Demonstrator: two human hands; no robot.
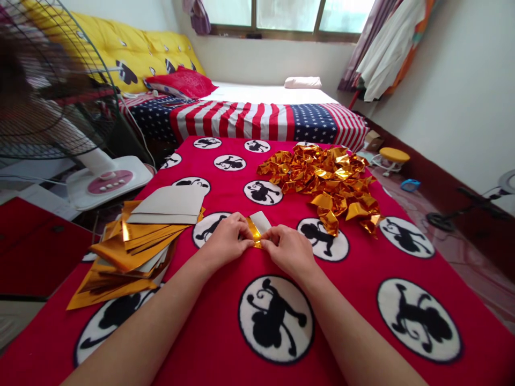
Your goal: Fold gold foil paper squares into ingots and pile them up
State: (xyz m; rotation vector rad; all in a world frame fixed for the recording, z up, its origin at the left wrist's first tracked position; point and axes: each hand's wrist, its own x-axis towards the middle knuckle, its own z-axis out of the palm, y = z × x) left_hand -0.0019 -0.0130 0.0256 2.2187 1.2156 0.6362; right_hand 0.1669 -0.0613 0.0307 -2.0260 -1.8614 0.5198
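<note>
Between my two hands, just above the red cloth, is a sheet of gold foil paper [257,234], partly folded, with its pale grey back showing at the top. My left hand [230,236] pinches its left side with thumb and fingers. On the opposite side my right hand [287,247] grips it the same way. A loose stack of flat gold foil sheets [132,249] lies left of my left hand, with pale grey backs uppermost. Beyond my right hand spreads a heap of folded gold foil pieces [317,171].
The red cloth with monkey circles [341,316] covers the table. A fan [100,171] stands at the left, its cage near the table edge. Beyond the table is a bed [257,119] with a flag-pattern cover. A yellow stool [394,155] is on the floor at right.
</note>
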